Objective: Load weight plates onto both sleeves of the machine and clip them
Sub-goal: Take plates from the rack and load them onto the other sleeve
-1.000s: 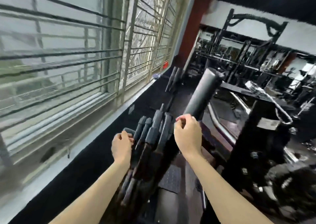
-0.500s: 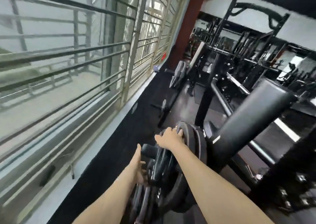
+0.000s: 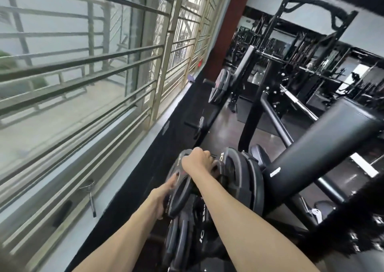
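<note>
Since half a second ago both hands have pulled one weight plate up and left, out of the stack; view also pushed in closer. Right hand is clenched over the plate's top rim, knuckles up. Left hand is on the lower left rim, fingers curled behind it, thumb flat on the face. Plate is tilted, top edge leaning toward the window, bottom edge just beside the plates left on the storage rack.

Right of it: larger stacked plates, marked "10", close against the right wrist. Beyond those, a padded roller angles up and right, near the plate stack.

Open room: left side is free black floor strip up to the grey window ledge. A spring clip lies on that ledge, well apart from the hands. Window bars run along the whole left edge. Ahead, another plate tree stands near the red pillar, clear floor between.
</note>
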Motion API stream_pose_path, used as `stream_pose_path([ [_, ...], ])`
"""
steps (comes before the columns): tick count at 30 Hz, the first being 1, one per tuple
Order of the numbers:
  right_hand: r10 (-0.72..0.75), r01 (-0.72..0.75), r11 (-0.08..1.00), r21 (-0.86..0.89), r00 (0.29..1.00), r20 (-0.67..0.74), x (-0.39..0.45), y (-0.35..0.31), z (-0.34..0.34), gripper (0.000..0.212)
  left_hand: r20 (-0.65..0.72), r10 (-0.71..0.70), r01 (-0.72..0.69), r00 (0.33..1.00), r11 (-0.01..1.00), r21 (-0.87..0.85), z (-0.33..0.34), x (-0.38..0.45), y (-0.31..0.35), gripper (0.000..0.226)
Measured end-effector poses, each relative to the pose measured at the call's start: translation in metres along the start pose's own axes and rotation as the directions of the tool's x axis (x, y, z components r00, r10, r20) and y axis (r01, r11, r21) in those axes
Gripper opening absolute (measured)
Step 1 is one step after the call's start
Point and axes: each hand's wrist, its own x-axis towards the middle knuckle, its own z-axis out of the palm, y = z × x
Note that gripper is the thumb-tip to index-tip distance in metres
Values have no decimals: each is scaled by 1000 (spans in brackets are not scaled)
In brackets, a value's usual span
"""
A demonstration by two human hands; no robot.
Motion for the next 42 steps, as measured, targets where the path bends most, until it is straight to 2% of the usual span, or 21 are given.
stream_pose_path([
  [2,-20,16,986,166,1000,23,2,-7,1,40,-221,68,-84,973,994,-66,-31,19,5,97],
  [3,-9,1,966,260,1000,27,2,-8,-1,44,-267,77,-104,961,991,-90,-41,10,14,104],
  [4,5,-12,938,347,1000,22,4,-6,-3,48,-323,122,-176,938,974,-144,-39,-16,32,101],
  [6,45,-30,867,498,999,-18,-3,-1,-12,49,-372,262,-314,890,946,-84,-41,-42,66,74],
  [9,147,-36,707,706,984,-97,-19,22,-30,58,-324,489,-475,810,871,126,-12,-77,123,61],
  [11,224,3,600,800,959,-171,-37,39,-53,55,-226,627,-586,746,778,227,25,-98,144,55],
  [13,299,62,533,844,919,-256,-53,65,-85,54,-138,683,-634,717,721,279,71,-119,143,49],
  [15,360,118,524,844,867,-345,-69,100,-119,53,-41,706,-668,707,686,288,115,-137,128,44],
  [20,508,164,548,821,715,-481,-144,221,-195,35,197,683,-711,703,681,176,227,-180,38,40],
  [22,584,148,579,802,611,-535,-187,278,-213,31,263,681,-724,683,680,119,267,-200,-18,39],
  [25,672,145,586,797,463,-578,-255,358,-239,36,401,623,-690,672,723,33,327,-239,-97,42],
  [28,727,58,601,797,374,-576,-325,436,-254,40,498,503,-616,707,783,84,380,-283,-176,39],
  [31,781,25,581,813,262,-567,-385,504,-267,47,589,412,-576,696,810,114,423,-319,-247,40],
  [33,819,-1,544,839,216,-531,-419,549,-270,54,640,375,-573,671,809,127,446,-345,-290,44],
  [35,848,-16,499,866,216,-485,-446,584,-273,59,671,341,-572,659,806,153,467,-364,-320,50],
  [38,873,-16,417,909,286,-395,-478,623,-277,68,711,317,-617,628,759,206,491,-389,-359,43],
  [40,883,-57,342,938,362,-300,-483,645,-282,84,718,342,-668,606,709,227,502,-397,-376,32],
  [42,891,-176,239,955,432,-144,-481,659,-285,117,728,357,-705,586,667,241,508,-405,-388,24],
])
